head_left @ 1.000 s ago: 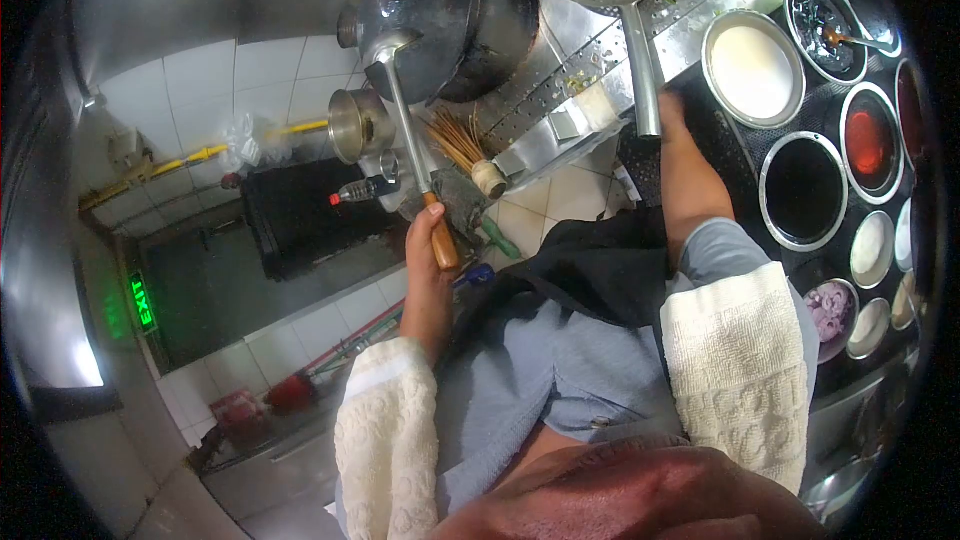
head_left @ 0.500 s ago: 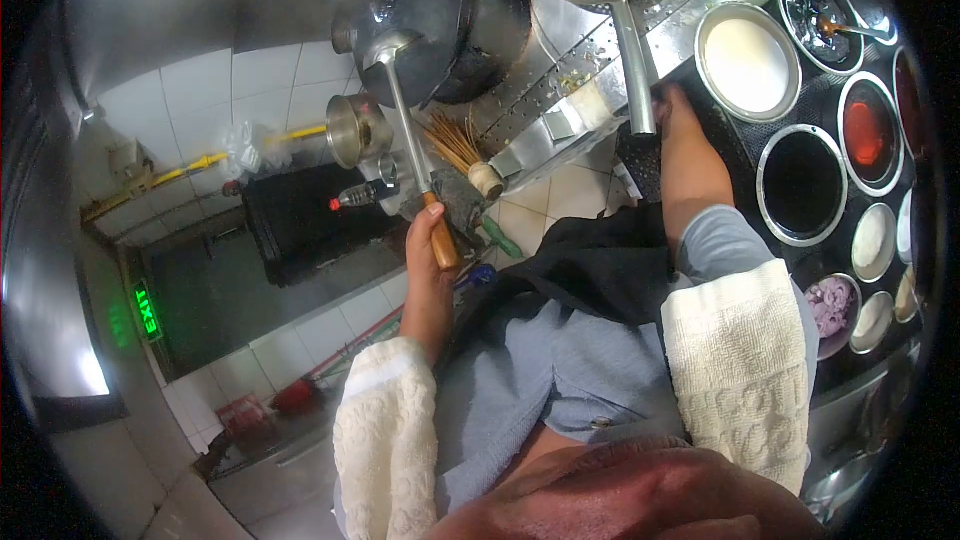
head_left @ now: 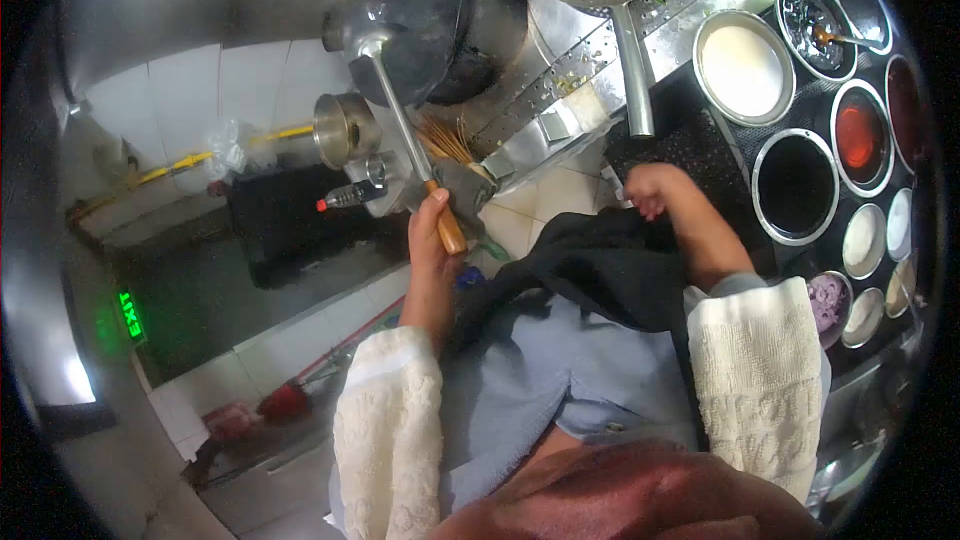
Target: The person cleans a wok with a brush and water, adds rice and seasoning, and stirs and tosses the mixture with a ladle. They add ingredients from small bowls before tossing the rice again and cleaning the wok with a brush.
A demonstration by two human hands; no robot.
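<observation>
My left hand is wrapped round the wooden handle of a long metal wok ladle, its thumb lying along the wood. The ladle's far end overlaps a blackened wok at the top of the view. To the right, my right hand hangs above the dark floor area with its fingers curled inward, and nothing shows in them. Just above it, the steel handle of a perforated strainer points down toward me, apart from the hand. A bamboo brush lies beyond my left hand, beside the ladle's shaft.
Round containers stand on the right: one with creamy white liquid, one with dark liquid, one with red liquid, and a bowl of chopped onion. On the left are a steel pot and a red-capped bottle.
My right hand has drawn back toward me from beside the strainer's handle, its fingers now showing curled. My left hand keeps its grip on the wok ladle. The whole view has shifted slightly.
</observation>
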